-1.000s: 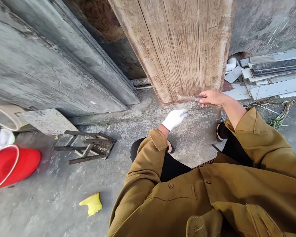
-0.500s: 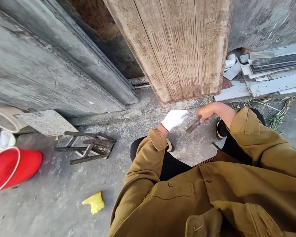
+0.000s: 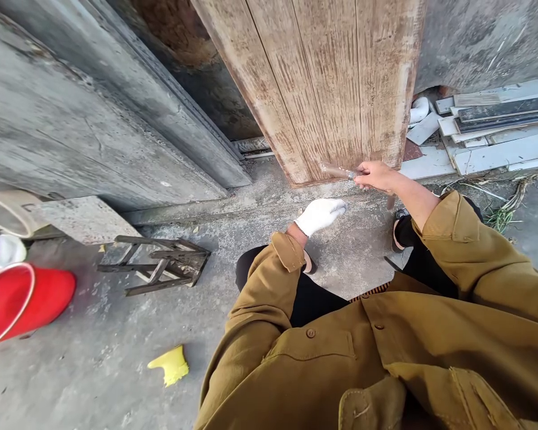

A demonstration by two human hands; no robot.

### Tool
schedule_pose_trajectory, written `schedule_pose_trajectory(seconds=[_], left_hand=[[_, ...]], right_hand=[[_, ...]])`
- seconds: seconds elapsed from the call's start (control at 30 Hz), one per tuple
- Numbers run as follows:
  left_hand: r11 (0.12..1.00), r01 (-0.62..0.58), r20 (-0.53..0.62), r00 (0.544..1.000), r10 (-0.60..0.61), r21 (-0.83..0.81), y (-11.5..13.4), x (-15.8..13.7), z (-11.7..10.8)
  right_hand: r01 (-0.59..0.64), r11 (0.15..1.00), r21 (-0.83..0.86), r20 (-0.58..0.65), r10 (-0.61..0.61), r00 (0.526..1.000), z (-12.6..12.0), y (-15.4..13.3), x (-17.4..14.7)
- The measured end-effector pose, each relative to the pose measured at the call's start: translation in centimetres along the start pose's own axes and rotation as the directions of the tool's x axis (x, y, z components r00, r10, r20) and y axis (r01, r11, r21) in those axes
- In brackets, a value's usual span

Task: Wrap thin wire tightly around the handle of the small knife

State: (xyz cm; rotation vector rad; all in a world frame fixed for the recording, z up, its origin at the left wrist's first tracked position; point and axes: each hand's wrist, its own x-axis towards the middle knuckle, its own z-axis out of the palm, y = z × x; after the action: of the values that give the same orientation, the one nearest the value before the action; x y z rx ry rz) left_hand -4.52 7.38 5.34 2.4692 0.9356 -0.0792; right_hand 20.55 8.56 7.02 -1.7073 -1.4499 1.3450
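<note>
A white glove covers my left hand [image 3: 321, 216], low above the concrete in front of the board. Its fingers are curled together and nothing shows in them. My bare right hand [image 3: 376, 177] is closed around the handle of a knife-like tool [image 3: 336, 171]. The tool's flat blade is blurred and points left across the lower end of a worn wooden board [image 3: 327, 89]; I cannot tell whether it touches. A bit of the brown handle sticks out below the hand. The board leans on the wall, its lower end on a concrete ledge.
A small wooden stool [image 3: 159, 264] lies on its side at left. Beyond it are a red bucket [image 3: 49, 304] and a pale slab [image 3: 87, 220]. A yellow scrap [image 3: 170, 364] is on the floor. Stacked strips [image 3: 506, 128] and plant stalks [image 3: 504, 212] lie at right.
My right hand has risen toward the board's lower end, and the tool has swung from pointing down-left to pointing left. My left hand has barely moved.
</note>
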Motion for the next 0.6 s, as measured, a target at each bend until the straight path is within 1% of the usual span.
schedule_pose_trajectory(seconds=[0.03,0.07,0.13,0.17,0.2,0.23,0.27,0.33,0.43,0.47,0.5,0.53,0.6], left_hand=[[0.999,-0.018,0.001,1.000,0.018,0.033,0.2,-0.1,0.1],[0.997,-0.027,-0.002,1.000,0.027,0.066,0.4,-0.1,0.1],[0.991,-0.031,-0.007,0.999,0.033,0.130,0.6,-0.3,0.2],[0.987,-0.032,-0.007,0.999,0.034,0.159,0.5,-0.4,0.2],[0.982,-0.034,-0.006,0.999,0.036,0.184,0.4,-0.4,0.3],[0.979,-0.039,-0.010,0.999,0.042,0.202,0.1,-0.5,0.3],[0.977,-0.048,-0.017,0.998,0.052,0.210,-0.2,-0.5,0.2],[0.980,-0.062,-0.041,0.997,0.071,0.191,-1.0,-0.5,0.0],[0.996,-0.028,-0.068,0.997,0.034,0.088,-2.3,-0.4,-0.6],[0.999,-0.001,-0.069,0.998,0.005,0.048,-2.7,-0.3,-0.8],[1.000,0.028,-0.073,0.997,-0.027,0.013,-3.0,-0.2,-1.0],[0.999,0.050,-0.075,0.996,-0.051,-0.017,-3.3,-0.1,-1.0],[0.996,0.071,-0.092,0.993,-0.076,-0.058,-3.6,0.1,-1.0]], right_hand=[[0.013,0.990,-0.143,0.008,-0.012,1.000,0.3,-0.2,-0.1],[0.034,0.951,-0.306,0.033,-0.025,0.999,0.6,-0.4,-0.2],[0.094,0.801,-0.591,0.141,-0.012,0.990,1.2,-0.8,-0.5],[0.130,0.727,-0.675,0.214,0.025,0.976,1.5,-1.0,-0.6],[0.166,0.672,-0.722,0.290,0.076,0.954,1.9,-1.2,-0.7],[0.198,0.640,-0.742,0.360,0.131,0.924,2.2,-1.3,-0.7],[0.230,0.628,-0.743,0.422,0.173,0.890,2.5,-1.3,-0.8],[0.307,0.644,-0.700,0.542,0.199,0.817,2.9,-1.2,-0.9],[0.438,0.723,-0.535,0.731,0.136,0.669,2.7,-1.0,-1.2],[0.449,0.755,-0.478,0.766,0.108,0.634,2.5,-0.9,-1.4],[0.436,0.792,-0.428,0.782,0.082,0.618,2.1,-0.9,-1.6],[0.400,0.837,-0.372,0.783,0.052,0.619,1.7,-0.9,-1.8],[0.279,0.935,-0.220,0.760,-0.015,0.650,0.9,-0.9,-2.3]])
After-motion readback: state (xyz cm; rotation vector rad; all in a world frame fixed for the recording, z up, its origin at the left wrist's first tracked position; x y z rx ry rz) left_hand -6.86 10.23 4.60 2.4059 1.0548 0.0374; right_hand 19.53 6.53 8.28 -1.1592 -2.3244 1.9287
